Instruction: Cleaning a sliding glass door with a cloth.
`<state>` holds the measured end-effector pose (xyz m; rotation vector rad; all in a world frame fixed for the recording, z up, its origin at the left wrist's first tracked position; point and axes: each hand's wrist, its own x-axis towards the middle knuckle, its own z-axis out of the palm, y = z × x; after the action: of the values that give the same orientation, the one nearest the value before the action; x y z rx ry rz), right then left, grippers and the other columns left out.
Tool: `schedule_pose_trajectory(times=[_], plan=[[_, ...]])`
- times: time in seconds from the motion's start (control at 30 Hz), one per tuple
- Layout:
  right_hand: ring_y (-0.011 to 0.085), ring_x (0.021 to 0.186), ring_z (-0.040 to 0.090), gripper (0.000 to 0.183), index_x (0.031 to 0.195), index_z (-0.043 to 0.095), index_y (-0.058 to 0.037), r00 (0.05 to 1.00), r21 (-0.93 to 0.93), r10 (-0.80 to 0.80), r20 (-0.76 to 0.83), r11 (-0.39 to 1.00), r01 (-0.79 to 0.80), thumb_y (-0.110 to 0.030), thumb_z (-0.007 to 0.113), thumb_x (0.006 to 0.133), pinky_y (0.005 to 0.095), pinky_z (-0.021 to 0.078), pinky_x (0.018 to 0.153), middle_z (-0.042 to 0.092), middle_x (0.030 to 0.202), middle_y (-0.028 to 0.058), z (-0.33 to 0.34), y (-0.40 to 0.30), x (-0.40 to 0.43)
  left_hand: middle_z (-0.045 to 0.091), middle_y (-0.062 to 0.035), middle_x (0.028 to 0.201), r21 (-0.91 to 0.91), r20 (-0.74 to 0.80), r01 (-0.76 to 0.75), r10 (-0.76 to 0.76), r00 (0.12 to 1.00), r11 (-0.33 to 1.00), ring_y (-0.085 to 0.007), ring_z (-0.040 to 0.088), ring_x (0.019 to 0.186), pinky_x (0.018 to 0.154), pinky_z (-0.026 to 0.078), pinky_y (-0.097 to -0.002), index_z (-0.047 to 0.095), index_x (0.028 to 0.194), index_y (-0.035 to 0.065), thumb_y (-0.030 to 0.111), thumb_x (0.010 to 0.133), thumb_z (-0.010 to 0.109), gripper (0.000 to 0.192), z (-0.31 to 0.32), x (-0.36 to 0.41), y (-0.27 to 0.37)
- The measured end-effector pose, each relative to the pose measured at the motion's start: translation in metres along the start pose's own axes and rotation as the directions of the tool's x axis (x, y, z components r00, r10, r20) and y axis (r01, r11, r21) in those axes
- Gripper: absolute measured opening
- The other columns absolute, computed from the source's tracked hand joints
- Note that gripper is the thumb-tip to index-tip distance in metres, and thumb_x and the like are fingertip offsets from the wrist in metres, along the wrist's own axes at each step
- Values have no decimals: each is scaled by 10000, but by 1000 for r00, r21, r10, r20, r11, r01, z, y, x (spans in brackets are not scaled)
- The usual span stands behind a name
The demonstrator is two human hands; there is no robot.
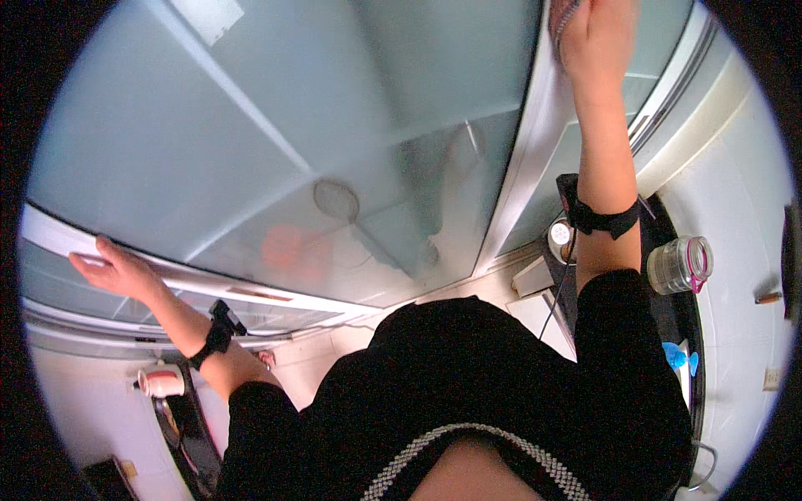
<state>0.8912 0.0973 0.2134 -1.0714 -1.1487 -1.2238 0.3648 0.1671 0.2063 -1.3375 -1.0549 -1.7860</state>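
Note:
In front of me stands a large glass sliding-door panel (301, 113) in a pale frame. My right hand (598, 44) is raised at the top of the view. It presses a dark brownish cloth (562, 25) with a stitched edge to the panel's right frame post (532, 131). The cloth is partly cut off by the picture's upper rim. My left hand (122, 272) is by the panel's left frame post (207, 269), fingers apart and nothing in it. Whether it touches the post cannot be told. Each forearm wears a black strap.
Blurred behind the glass are a round-headed, long-handled thing (336, 200) and a red object (288, 250). A clear jar (673, 266) with a pink clasp stands on the dark right counter (673, 319). A white-and-red mug (161, 381) sits at left. A cable (554, 300) hangs near my right arm.

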Motion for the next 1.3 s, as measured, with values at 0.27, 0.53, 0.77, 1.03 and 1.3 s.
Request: schedule_pose_trajectory(times=[0.27,0.53,0.77,1.03,1.3], plan=[[475,1180,344,443,1204,417,24,966,101,157,206,978,-180,-271,451,875,507,223,1034,402,1230,303,-2,-3,-104,347,-287,1315,15,38,52,-52,998,999,-385,380,1196,1024,287,-433,306,1339,-72,362,865,560,691,-4,-4,-6],[273,911,473,428,1219,369,14,830,208,465,307,818,-536,-257,385,888,450,293,954,465,983,197,-27,-32,-237,346,-282,1309,-35,21,37,-36,999,999,-359,405,1175,1017,308,-409,295,1322,-108,281,866,571,660,-3,-3,-4],[97,470,450,557,1393,118,-38,555,186,613,562,561,-807,-205,379,930,241,359,365,390,1067,148,-45,-18,-350,384,-264,1281,-117,2,43,-43,999,992,-328,403,1171,1016,305,-392,303,1304,-120,223,866,574,619,4,-3,-5],[428,1308,208,540,1263,355,39,944,104,243,223,957,-271,-390,284,943,518,58,1079,287,1367,293,-8,-15,-190,422,-281,1250,-56,-44,-58,56,997,997,-335,427,1145,998,311,-400,348,1262,-143,238,843,592,617,0,-3,-14],[401,821,408,279,853,481,-10,953,10,-276,126,961,277,-274,392,861,496,310,826,453,886,221,7,2,-34,457,-307,1189,-48,-61,-81,78,995,996,-359,461,1086,978,329,-402,372,1223,-167,283,830,591,636,4,-1,-20]])
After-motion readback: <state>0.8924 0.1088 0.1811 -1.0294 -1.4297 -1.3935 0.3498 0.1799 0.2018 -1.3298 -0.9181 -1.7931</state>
